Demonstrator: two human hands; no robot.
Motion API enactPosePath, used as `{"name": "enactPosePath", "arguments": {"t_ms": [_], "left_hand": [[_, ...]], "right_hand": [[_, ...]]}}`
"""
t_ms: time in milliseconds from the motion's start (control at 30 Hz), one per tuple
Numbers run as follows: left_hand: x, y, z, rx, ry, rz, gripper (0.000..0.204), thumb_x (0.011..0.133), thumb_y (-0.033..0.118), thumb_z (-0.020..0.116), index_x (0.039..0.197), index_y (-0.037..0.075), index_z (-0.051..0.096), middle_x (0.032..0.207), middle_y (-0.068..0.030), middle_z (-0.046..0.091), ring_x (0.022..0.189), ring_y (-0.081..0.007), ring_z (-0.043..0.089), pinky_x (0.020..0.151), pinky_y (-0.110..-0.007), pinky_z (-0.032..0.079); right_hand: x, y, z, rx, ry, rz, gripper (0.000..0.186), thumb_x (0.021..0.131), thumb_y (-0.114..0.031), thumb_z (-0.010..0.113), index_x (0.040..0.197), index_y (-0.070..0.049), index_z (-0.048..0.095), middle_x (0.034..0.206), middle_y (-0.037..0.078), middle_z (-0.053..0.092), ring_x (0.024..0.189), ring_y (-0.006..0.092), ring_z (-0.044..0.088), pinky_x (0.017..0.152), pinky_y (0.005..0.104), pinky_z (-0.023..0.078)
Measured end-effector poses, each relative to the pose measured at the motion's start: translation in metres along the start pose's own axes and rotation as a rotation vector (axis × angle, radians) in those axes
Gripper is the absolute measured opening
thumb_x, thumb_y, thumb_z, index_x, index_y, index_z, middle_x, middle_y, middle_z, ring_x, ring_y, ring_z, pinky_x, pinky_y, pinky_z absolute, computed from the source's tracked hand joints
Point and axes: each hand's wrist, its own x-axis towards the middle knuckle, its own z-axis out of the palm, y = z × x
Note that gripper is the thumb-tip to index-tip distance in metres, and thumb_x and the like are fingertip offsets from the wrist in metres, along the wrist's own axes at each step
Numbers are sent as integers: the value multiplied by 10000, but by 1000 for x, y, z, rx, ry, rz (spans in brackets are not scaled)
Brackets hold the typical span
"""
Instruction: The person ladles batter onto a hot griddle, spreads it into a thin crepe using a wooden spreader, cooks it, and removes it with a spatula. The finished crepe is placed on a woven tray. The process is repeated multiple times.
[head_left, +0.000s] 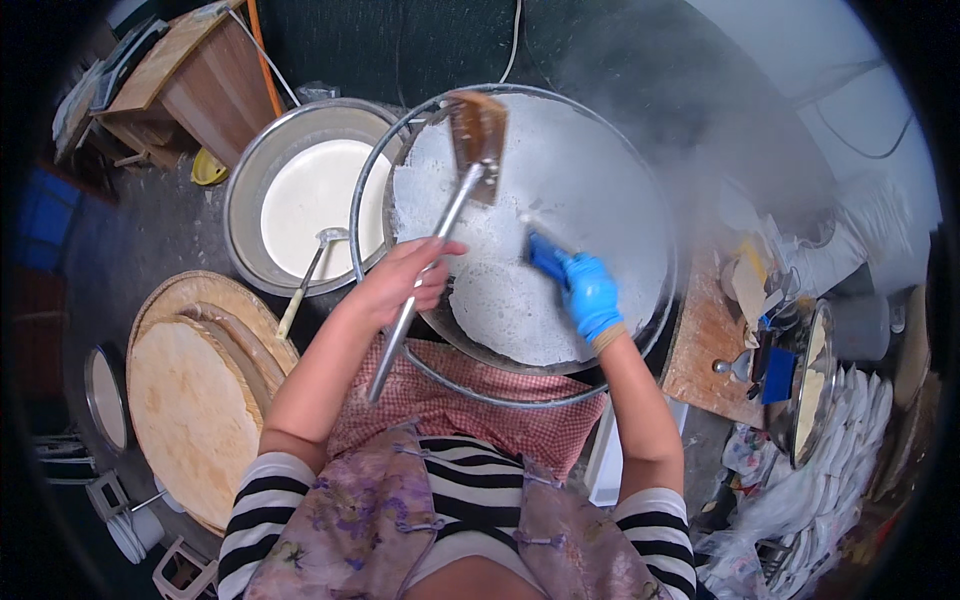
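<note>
In front of me is a large round griddle (610,230) with a thin pale layer spread over its surface, and steam hangs over its right side. My left hand (412,278) grips the metal handle of a spreader (478,140); its brown rectangular blade is over the far left of the griddle. My right hand (590,292), in a blue glove, is closed on a dark blue scraper-like tool (547,256) over the middle. This tool is blurred, so its exact kind and whether it touches the surface cannot be made out.
A metal hoop (357,215) runs around the griddle. Left of it stands a basin (240,215) of white batter with a ladle (312,270) in it. Nearer are stacked round flatbreads (190,400). On the right are a wooden board (705,335), a metal bowl (812,385) and plastic-wrapped stacks (835,470).
</note>
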Motion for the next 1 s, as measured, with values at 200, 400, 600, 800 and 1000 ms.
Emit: {"name": "enactPosePath", "arguments": {"t_ms": [200, 400, 600, 800, 1000], "left_hand": [[-54, -22, -39, -20, 145, 52, 347, 953, 308, 391, 1124, 19, 477, 567, 54, 342, 421, -31, 301, 374, -179, 261], [-72, -44, -51, -94, 196, 121, 353, 946, 319, 407, 1136, 31, 479, 560, 50, 343, 419, -36, 309, 383, -185, 268], [-79, -52, -55, -119, 167, 122, 346, 950, 316, 403, 1129, 29, 478, 577, 35, 355, 438, -44, 319, 396, -186, 284], [-80, -54, -55, -80, 174, 119, 366, 945, 331, 406, 1141, 29, 472, 556, 37, 342, 415, -52, 318, 388, -199, 281], [-81, -59, -54, -93, 209, 97, 362, 946, 323, 404, 1143, 26, 469, 558, 38, 341, 413, -53, 317, 379, -195, 278]], "right_hand": [[-2, 7, -10, 85, -88, -68, 440, 719, -43, 543, 1115, -226, 601, 766, 132, 532, 704, 314, 521, 642, 406, 457], [46, 19, 1, 287, -221, 168, 407, 725, -12, 509, 1095, -156, 598, 902, 182, 606, 828, 355, 577, 724, 425, 470], [20, -19, -8, 184, -269, -69, 417, 689, -10, 541, 1082, -138, 593, 888, 152, 606, 833, 347, 569, 722, 414, 475], [-5, -3, -34, 384, -365, 39, 398, 695, 32, 521, 1060, -97, 611, 960, 135, 624, 860, 284, 598, 751, 364, 472], [-13, 38, -36, 404, -162, 357, 452, 691, 100, 428, 1082, -47, 598, 1037, 173, 616, 942, 273, 599, 815, 355, 455]]}}
